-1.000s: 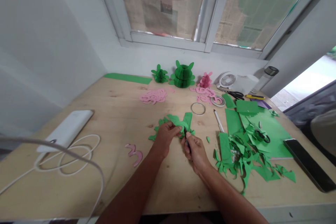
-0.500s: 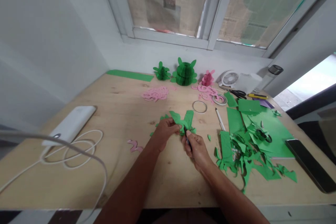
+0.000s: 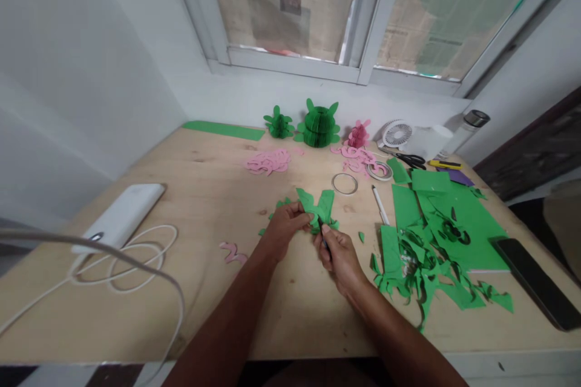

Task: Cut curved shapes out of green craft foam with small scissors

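1. Closely pinched between the thumb and fingers of your left hand (image 3: 282, 230) is the green paper (image 3: 325, 202), near the middle of the frame.
2. Your right hand (image 3: 338, 252), just right of centre, has its fingers curled narrowly around a slim dark tool (image 3: 323, 234). The tool's upper end meets the paper; you cannot tell what kind of tool it is, as your fingers hide part of it.
3. Just left of the paper, small green cut-outs (image 3: 262, 231) show beside your left hand.
4. Above and right of your hands lies a thin ring (image 3: 345, 193), with a white pen (image 3: 380, 204) farther right.
5. Lower left of your hands is a pink squiggle (image 3: 232, 252), partly behind your left forearm.
6. At right of the frame, green scraps (image 3: 430, 290) overlap green sheets (image 3: 483, 242), with a black phone (image 3: 540, 284) beside them.
7. Farther up, near the wall, stand two green paper figures (image 3: 319, 128) and a pink one (image 3: 358, 135).
8. At left of the frame lie a white box (image 3: 122, 216) and a looped white cable (image 3: 167, 247).
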Demonstrator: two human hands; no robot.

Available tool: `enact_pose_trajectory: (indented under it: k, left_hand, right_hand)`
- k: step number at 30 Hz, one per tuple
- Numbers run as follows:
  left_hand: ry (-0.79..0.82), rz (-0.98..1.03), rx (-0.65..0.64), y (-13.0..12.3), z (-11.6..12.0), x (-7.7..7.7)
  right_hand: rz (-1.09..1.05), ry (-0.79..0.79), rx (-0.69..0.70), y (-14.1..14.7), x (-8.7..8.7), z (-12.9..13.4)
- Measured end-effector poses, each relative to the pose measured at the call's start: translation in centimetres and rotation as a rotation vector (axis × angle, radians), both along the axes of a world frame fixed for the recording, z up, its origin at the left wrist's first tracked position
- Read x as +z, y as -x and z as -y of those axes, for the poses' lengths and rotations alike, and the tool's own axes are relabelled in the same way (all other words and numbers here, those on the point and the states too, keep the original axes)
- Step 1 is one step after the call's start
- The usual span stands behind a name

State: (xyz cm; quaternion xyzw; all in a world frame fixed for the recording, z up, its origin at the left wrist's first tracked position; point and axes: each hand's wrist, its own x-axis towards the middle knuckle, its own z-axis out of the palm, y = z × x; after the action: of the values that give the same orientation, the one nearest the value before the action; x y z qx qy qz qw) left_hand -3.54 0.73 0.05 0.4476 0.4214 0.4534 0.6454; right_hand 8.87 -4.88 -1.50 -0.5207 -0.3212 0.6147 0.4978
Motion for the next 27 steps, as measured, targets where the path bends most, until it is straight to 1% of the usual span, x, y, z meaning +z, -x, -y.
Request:
enact_pose_trajectory:
  k: [8, 12, 16, 22, 27]
  left_hand:
    - [0.017, -0.079, -0.047, 0.41, -0.17, 0.30]
    - [0.020, -0.085, -0.059, 0.46, -0.23, 0.46]
    - [0.031, -0.071, -0.045, 0.36, -0.16, 0.39]
    - [0.003, -0.078, -0.019, 0.16, -0.01, 0.14]
    - [0.006, -0.088, 0.000, 0.05, 0.02, 0.24]
  right_hand:
    - [-0.012, 0.001, 0.015, -0.04, 0.20, 0.02]
    - [0.005, 0.001, 0.017, 0.00, 0.14, -0.03]
    - [0.016, 0.006, 0.004, -0.01, 0.09, -0.05]
    - [0.003, 0.025, 0.000, -0.02, 0.05, -0.05]
    - [0.004, 0.012, 0.002, -0.03, 0.06, -0.01]
